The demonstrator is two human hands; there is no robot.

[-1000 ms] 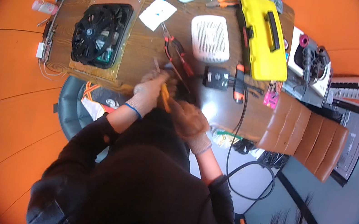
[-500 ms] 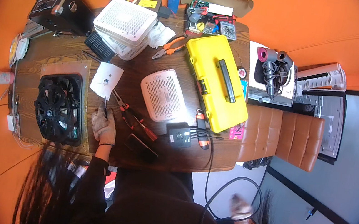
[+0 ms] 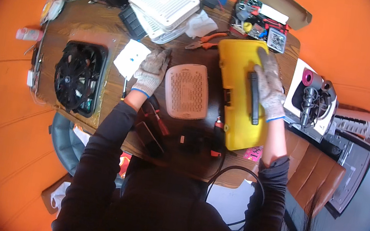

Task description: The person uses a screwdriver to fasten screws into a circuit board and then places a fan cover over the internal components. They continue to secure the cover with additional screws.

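Your gloved right hand [image 3: 268, 87] lies on the yellow plastic toolbox [image 3: 238, 92], fingers flat by its black handle [image 3: 254, 99]; at nine o'clock, your left hand [image 3: 151, 70] rests spread, holding nothing, on the wooden worktop [image 3: 89, 21]. Next, probably grip that handle.

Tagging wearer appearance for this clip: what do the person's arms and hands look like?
Both hands wear speckled grey knit work gloves with a thin blue band at the cuff: left hand, right hand. Both arms are in long, dark, close-fitting sleeves reaching the glove cuffs. No watch, jewellery or markings visible.
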